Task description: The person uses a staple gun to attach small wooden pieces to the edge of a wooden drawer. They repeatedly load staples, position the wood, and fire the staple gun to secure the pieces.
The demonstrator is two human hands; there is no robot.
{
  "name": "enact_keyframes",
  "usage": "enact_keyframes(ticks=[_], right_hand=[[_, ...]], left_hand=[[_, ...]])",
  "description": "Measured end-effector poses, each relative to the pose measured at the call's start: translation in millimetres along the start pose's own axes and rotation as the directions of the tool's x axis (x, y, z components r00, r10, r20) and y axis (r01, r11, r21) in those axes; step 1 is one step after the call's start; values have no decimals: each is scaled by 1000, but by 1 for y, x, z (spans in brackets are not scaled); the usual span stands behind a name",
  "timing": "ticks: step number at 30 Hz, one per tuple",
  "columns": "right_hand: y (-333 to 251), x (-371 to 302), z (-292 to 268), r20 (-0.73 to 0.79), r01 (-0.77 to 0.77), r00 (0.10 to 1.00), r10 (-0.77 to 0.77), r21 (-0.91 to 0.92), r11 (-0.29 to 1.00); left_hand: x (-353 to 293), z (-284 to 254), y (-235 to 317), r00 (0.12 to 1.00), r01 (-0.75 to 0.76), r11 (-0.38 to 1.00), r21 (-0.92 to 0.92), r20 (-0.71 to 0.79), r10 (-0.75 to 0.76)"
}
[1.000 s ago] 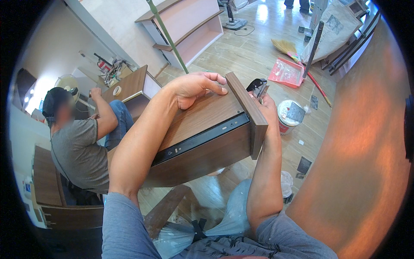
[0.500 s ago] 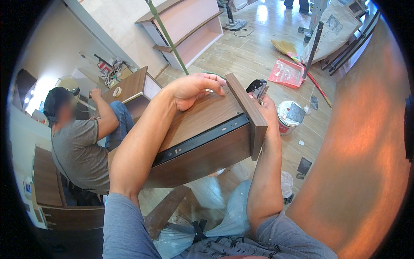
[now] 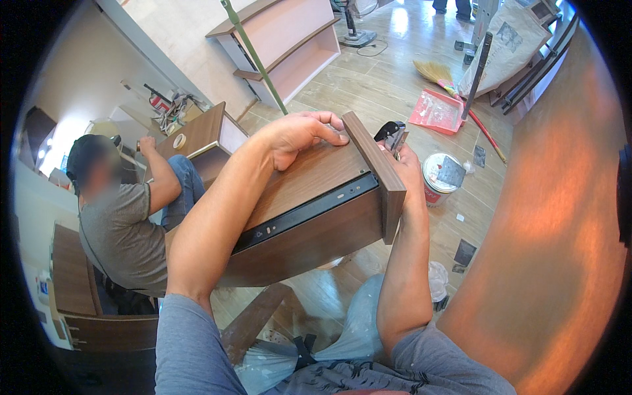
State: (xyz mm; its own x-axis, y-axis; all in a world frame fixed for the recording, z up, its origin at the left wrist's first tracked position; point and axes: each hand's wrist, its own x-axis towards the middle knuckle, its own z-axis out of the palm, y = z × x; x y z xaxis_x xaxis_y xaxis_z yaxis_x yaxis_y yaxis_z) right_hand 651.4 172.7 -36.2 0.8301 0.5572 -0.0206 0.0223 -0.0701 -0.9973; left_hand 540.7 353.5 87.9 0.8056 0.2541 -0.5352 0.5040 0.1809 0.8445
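Observation:
A wood-grain drawer point(image 3: 306, 178) lies tilted in front of me, a black metal slide point(image 3: 309, 210) running along its side. At its far end stands the thicker front panel point(image 3: 376, 171). My left hand point(image 3: 299, 138) is on the drawer's far edge, fingers curled against the front panel and thumb pressed at the corner. On the panel's outer side, my right hand point(image 3: 409, 164) is closed round a small black and silver hand tool point(image 3: 393, 135), held against or close to the panel. The tool's exact kind is unclear, and the panel partly hides that hand.
To my left a co-worker point(image 3: 125, 204) sits by another wooden unit point(image 3: 204, 138) bearing a tape roll point(image 3: 179, 141). A lidded bucket point(image 3: 440, 176), pink dustpan point(image 3: 436, 110) and broom point(image 3: 438, 74) are on the floor beyond. A curved brown panel point(image 3: 546, 230) borders my right.
My left hand has shifted slightly, its thumb now further out at the panel's corner. The drawer and right hand have moved very little.

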Motion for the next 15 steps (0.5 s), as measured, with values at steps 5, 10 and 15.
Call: enact_keyframes(ticks=[5,10,15], right_hand=[[7,2,1,-3,14,1000,-13,15,1000],[22,11,4,-1,23,1000,-23,63,998],[30,14,2,14,11,1000,-13,134,991]], left_hand=[[-4,8,-1,999,-15,1000,0,-50,15],[-5,6,-3,997,-36,999,20,-74,38],[-3,-9,-8,995,-95,995,10,41,95]])
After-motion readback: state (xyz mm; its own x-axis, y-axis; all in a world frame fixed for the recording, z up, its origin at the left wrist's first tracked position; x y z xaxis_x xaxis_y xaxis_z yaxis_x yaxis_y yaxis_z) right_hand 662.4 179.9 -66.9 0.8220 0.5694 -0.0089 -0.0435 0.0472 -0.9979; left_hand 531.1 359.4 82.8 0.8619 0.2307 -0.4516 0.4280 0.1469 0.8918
